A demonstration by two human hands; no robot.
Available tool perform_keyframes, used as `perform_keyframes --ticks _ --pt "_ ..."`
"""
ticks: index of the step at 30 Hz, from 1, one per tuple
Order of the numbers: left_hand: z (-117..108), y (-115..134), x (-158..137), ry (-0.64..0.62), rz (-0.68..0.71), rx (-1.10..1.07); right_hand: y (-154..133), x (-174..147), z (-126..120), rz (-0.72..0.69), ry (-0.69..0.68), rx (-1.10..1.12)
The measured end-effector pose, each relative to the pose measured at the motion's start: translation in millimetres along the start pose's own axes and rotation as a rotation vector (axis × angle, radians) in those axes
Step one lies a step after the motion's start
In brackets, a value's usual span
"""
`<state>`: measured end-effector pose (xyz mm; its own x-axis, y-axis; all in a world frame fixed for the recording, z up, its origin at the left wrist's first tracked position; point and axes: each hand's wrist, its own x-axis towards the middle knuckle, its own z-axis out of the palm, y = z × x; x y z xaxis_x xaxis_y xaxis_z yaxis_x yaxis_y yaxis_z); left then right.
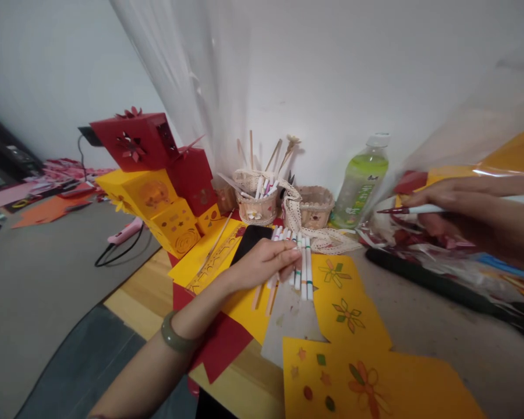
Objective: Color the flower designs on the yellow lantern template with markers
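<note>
My left hand (273, 259), with a green bangle (173, 336) on the wrist, rests over a row of white markers (304, 267) with coloured bands. Its fingers are pressed together; what they pinch, if anything, is hidden. Raised at the right, my right hand (475, 203) grips a white marker (432, 209) whose dark red tip points left. Close to the row lies a yellow card sheet (362, 285) with flowers drawn in green and orange. A second yellow sheet (402, 384), nearer me, carries a partly coloured flower, stars and other small shapes.
Red (131, 142) and yellow (148, 195) paper boxes stand at left. Behind the markers are a small basket (257, 209) of pens, another basket (312, 206) and a green drink bottle (361, 183). A black phone (251, 241) lies beside my left hand. Plastic-wrapped scraps (454, 244) fill the right.
</note>
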<state>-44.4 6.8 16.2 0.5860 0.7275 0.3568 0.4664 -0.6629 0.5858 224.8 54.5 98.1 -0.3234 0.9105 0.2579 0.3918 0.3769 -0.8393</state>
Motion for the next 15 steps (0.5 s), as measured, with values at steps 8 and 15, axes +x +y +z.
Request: perform_keyframes --ticks 8,15 --pt "21.9 1.2 6.0 -0.114 0.149 0.187 48.0 -20.6 39.4 0.253 -0.128 0.270" --pt "26.7 1.8 3.9 -0.204 0.249 0.449 63.8 -17.8 67.8 0.141 -0.176 0.219"
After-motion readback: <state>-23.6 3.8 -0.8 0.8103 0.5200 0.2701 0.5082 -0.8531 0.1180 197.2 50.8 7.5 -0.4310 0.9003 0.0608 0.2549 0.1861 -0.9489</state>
